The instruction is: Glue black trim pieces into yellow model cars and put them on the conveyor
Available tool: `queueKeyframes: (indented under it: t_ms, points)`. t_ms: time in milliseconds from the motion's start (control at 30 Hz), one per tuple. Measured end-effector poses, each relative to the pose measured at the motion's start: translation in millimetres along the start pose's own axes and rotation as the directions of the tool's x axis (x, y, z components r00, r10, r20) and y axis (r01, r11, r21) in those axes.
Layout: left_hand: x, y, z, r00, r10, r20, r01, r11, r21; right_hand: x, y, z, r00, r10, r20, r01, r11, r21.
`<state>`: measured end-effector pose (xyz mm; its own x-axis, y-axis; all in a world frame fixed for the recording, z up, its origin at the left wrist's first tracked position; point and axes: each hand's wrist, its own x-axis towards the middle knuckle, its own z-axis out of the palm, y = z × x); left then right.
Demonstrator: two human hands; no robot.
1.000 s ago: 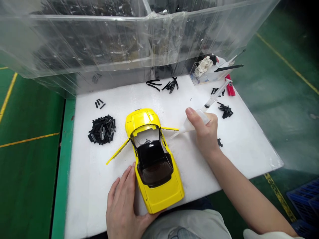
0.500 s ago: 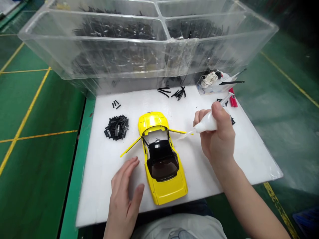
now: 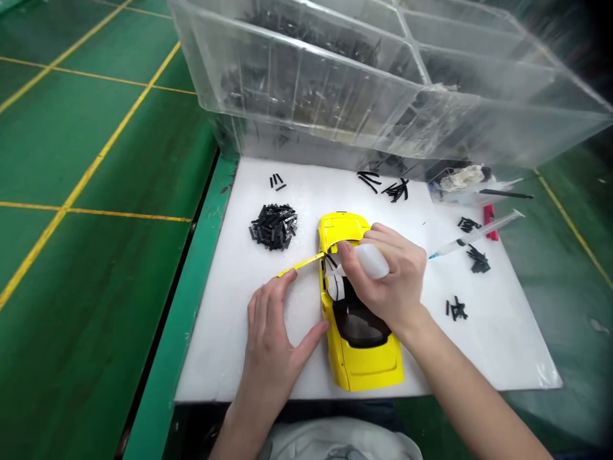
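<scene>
A yellow model car [image 3: 366,370] with a black roof lies on the white foam board, its nose pointing away from me. Its left door [image 3: 304,263] stands swung out; the right door is hidden behind my right hand. My right hand [image 3: 390,275] grips a white squeeze bottle [image 3: 372,260] over the cabin, with the bottle's tip near the left door opening. Beside the car's left flank, my left hand [image 3: 282,319] has its fingers apart. Its fingertips are at the outer end of the left door, and the thumb is close to the body side.
Small black strips form a pile [image 3: 274,227] on the left. More black pieces [image 3: 477,260], a syringe [image 3: 474,236] and a red item [image 3: 490,222] lie on the right. A clear divided bin [image 3: 306,118] overhangs the back of the board [image 3: 230,358].
My right hand has brought the squeeze bottle from the car's right side across the cabin. My left hand has moved up to the left door. The whole view has turned and shifted.
</scene>
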<state>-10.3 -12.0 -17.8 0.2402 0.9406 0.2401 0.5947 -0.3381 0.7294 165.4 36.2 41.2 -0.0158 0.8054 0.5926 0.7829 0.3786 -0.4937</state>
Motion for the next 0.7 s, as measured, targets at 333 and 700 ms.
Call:
queueKeyframes:
  t_ms: [333, 700]
  points:
    - [0.1, 0.5, -0.7, 0.999, 0.035, 0.03, -0.036, 0.999, 0.033, 0.5, -4.1, 0.8, 0.992, -0.085, 0.095, 0.092, 0.993, -0.078]
    - [0.3, 0.5, -2.2, 0.997, 0.071, 0.027, -0.072, 0.995, 0.063, -5.7, -7.7, -5.2, 0.999, -0.034, 0.03, 0.035, 0.999, -0.039]
